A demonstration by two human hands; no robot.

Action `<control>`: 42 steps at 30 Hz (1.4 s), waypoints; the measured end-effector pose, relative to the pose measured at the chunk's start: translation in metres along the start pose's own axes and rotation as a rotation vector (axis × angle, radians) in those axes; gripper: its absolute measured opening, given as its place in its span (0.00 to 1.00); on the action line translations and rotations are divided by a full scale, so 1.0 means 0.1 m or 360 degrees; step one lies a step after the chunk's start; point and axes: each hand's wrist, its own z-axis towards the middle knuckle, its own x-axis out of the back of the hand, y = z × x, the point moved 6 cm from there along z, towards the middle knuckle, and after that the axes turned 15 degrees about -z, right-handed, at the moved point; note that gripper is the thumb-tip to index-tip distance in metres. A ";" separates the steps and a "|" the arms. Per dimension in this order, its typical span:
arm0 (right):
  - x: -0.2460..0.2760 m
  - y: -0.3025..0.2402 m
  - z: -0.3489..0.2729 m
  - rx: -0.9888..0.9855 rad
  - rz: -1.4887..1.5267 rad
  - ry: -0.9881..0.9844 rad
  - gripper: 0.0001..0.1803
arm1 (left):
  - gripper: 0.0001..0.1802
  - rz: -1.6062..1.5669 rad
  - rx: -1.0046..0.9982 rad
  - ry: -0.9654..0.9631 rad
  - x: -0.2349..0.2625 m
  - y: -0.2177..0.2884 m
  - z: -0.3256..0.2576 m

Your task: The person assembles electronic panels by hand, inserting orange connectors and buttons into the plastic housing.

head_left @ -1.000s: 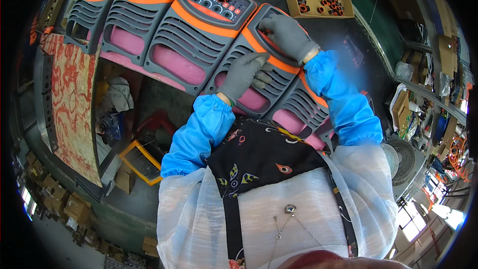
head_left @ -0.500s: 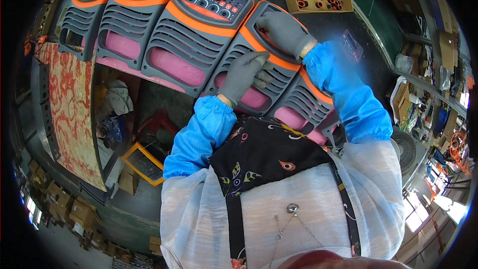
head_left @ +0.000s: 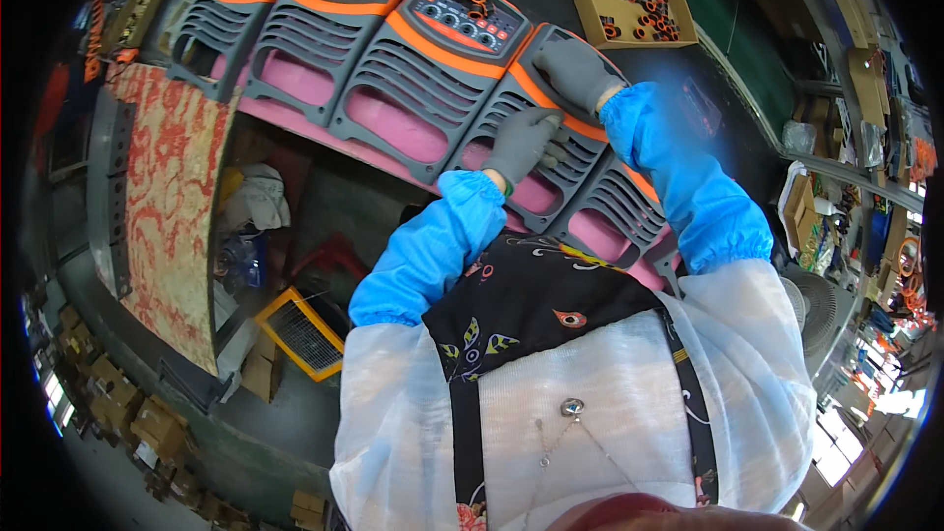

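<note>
A row of dark grey front panels with orange trim runs along the bench; the larger panel (head_left: 433, 59) carries dials and loose black-and-orange knobs (head_left: 478, 0). My right hand (head_left: 578, 74), in a grey glove, bends over the control face of the panel to its right. Its fingers are closed downward, and whatever they hold is hidden beneath them. Lower on the same panel, my gloved left hand (head_left: 521, 146) rests loosely curled on the slatted grille (head_left: 539, 187), thumb and fingers apart. Another slatted panel (head_left: 621, 205) lies close by on the right, partly behind my right sleeve.
An open cardboard box (head_left: 587, 15) of black-and-orange knobs stands beyond my right hand. Pink material (head_left: 393, 123) shows through the panels' openings. At the left are a red-patterned board (head_left: 172, 216) and a yellow-framed mesh (head_left: 303, 332). A fan (head_left: 814, 310) stands at right.
The view has shifted, so the panels and box sit lower and the panels farther right in the picture. Both hands stay at the same panel, in nearly the same pose.
</note>
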 end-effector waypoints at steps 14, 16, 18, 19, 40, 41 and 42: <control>0.10 0.01 -0.16 -0.0430 0.0249 -0.0020 0.11 | 0.30 0.2304 -0.1624 0.0642 0.47 1.79 0.06; 0.28 0.02 -0.09 -0.0725 0.0167 -0.0057 0.13 | 0.32 0.2546 -0.1419 0.0526 0.43 1.94 0.31; 0.35 0.00 0.05 -0.0833 0.0103 0.0081 0.15 | 0.32 0.2659 -0.1339 0.0467 0.38 2.04 0.44; 0.40 -0.01 0.11 -0.0899 0.0025 0.0219 0.17 | 0.31 0.2721 -0.1239 0.0350 0.39 2.05 0.52; 0.07 -0.12 0.35 -0.1521 0.0744 0.0650 0.11 | 0.16 0.1818 -0.1239 -0.0476 0.65 2.33 0.88; 0.09 -0.08 0.21 -0.1885 0.1406 0.0711 0.12 | 0.20 0.1401 -0.1263 -0.0603 0.75 2.38 0.93; 0.03 -0.14 0.08 -0.2229 0.2085 0.0759 0.12 | 0.20 0.1395 -0.1260 -0.0606 0.76 2.41 0.88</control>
